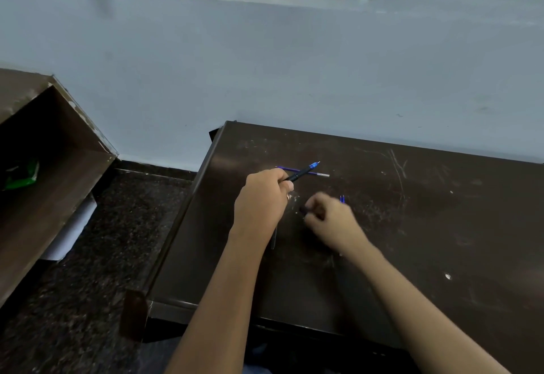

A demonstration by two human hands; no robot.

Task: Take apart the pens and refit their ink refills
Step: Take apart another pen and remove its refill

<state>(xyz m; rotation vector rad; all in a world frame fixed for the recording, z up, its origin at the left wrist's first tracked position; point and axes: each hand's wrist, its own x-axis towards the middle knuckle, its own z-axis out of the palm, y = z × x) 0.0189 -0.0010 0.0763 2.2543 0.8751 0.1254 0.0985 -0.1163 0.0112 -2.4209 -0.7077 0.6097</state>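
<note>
My left hand (265,194) grips a black pen (300,173) with a blue translucent tip that points up and to the right. A loose blue ink refill (319,173) with a silver end lies flat on the dark desk (426,226) just behind that pen. My right hand (329,220) is blurred, fingers curled around a small dark pen part (303,210) close to the desk. A small blue piece (342,198) shows just beyond its knuckles. A thin grey barrel piece (273,238) lies under my left wrist, partly hidden.
The scratched desk's left edge (188,214) drops to a speckled dark floor (103,256). A brown wooden bench (44,153) with a green packet (22,173) stands at the left. A pale wall (294,64) rises behind the desk.
</note>
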